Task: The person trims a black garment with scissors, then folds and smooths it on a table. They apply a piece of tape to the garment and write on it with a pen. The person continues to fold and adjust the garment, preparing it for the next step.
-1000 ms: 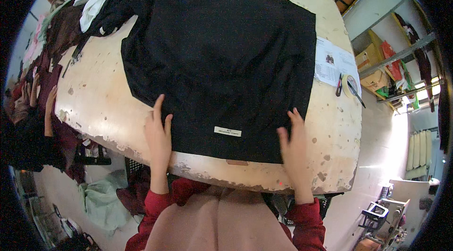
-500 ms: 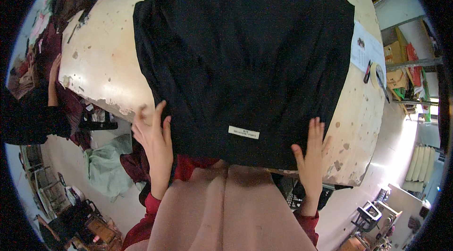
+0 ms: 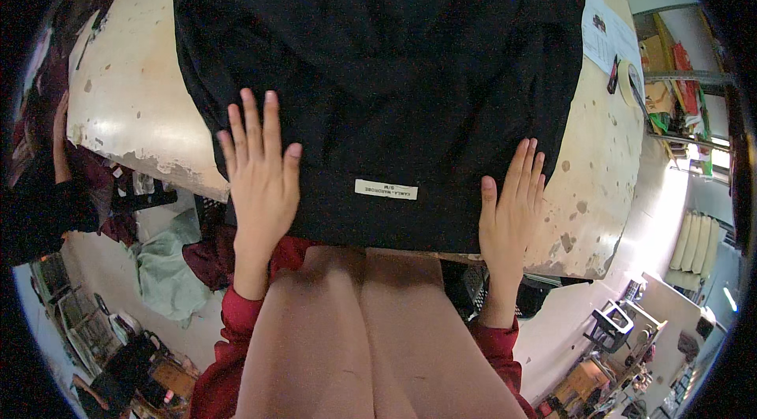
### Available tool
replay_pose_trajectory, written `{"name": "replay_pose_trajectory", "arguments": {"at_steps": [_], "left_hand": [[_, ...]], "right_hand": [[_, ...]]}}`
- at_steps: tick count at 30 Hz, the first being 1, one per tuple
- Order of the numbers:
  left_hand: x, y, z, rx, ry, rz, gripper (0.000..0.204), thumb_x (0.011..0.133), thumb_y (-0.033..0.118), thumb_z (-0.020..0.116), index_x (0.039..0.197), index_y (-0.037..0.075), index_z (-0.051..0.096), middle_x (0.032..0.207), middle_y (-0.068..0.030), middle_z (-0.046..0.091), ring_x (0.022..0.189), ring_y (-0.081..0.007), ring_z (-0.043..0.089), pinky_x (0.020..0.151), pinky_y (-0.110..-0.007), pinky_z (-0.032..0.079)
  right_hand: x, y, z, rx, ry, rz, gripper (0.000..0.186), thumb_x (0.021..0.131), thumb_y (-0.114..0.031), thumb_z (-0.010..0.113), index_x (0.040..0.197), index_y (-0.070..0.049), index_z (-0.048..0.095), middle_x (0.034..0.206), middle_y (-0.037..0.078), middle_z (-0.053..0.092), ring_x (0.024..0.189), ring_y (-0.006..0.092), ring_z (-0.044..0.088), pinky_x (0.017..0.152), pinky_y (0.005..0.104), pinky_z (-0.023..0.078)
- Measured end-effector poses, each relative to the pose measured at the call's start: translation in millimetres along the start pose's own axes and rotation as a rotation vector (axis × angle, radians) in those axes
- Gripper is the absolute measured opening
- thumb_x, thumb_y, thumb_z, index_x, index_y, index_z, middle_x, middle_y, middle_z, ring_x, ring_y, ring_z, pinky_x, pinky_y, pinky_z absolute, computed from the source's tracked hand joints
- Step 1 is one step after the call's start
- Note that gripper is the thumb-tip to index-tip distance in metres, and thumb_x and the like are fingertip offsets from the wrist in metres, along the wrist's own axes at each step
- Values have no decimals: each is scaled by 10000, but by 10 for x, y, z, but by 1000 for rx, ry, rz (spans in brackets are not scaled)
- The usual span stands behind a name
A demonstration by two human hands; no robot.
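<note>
A black garment (image 3: 378, 104) lies spread over the table, its waistband-like edge toward me and a small white label (image 3: 386, 189) sewn near that edge. Flat on the cloth at its left side rests my left hand (image 3: 264, 175), fingers stretched and apart. My right hand (image 3: 512, 206) lies along the garment's right edge near the front corner, fingers extended and thumb out. Neither hand grips anything. The garment's far end runs out of the top of the view.
The pale, chipped table (image 3: 134, 96) carries a printed sheet (image 3: 607, 33) and a tape roll (image 3: 629, 81) at the right. Dark clothes are heaped at the far left, beside another person's arm (image 3: 61, 143). Pale green cloth (image 3: 169, 269) lies on the floor at the left.
My left hand has moved from beside the garment's edge onto the cloth, its fingers now flat. My right hand has come further onto the right edge. The view has shifted slightly.
</note>
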State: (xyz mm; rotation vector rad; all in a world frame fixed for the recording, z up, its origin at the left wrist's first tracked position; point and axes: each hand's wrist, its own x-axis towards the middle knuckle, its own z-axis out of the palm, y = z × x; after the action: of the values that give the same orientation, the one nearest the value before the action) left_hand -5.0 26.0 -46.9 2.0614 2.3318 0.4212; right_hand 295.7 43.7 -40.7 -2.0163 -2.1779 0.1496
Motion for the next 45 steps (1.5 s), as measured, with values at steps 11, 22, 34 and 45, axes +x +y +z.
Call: {"name": "replay_pose_trajectory", "arguments": {"at_steps": [11, 22, 34, 45], "left_hand": [[-98, -640, -268, -494, 225, -295, 537, 957, 93, 480, 1466, 109, 309, 1335, -185, 440, 1193, -279, 458, 1032, -364, 339], [-96, -636, -410, -504, 42, -57, 433, 570, -60, 624, 946, 119, 744, 756, -30, 511, 961, -243, 492, 933, -401, 370], [57, -977, -957, -1136, -295, 28, 180, 749, 152, 579, 799, -17, 617, 826, -85, 632, 783, -200, 595, 769, -314, 424], [571, -931, -222, -1017, -66, -198, 327, 874, 152, 675, 677, 46, 436, 652, 88, 312, 626, -20, 281, 526, -234, 218]], "right_hand": [[-105, 394, -213, 743, 260, 326, 437, 962, -179, 490, 1382, -67, 445, 1434, 201, 380, 1307, 270, 390, 1055, 383, 333], [-151, 663, -334, 354, 93, -136, 407, 722, 73, 590, 1020, -163, 733, 1298, 40, 563, 1156, 245, 498, 934, 321, 421], [110, 745, -1102, 910, -267, -218, 240, 833, -229, 533, 790, -42, 676, 889, 57, 662, 900, 199, 597, 847, 333, 379], [677, 740, -249, 824, 21, 373, 217, 876, -213, 683, 917, -8, 623, 694, -75, 438, 616, 33, 340, 541, 216, 242]]}}
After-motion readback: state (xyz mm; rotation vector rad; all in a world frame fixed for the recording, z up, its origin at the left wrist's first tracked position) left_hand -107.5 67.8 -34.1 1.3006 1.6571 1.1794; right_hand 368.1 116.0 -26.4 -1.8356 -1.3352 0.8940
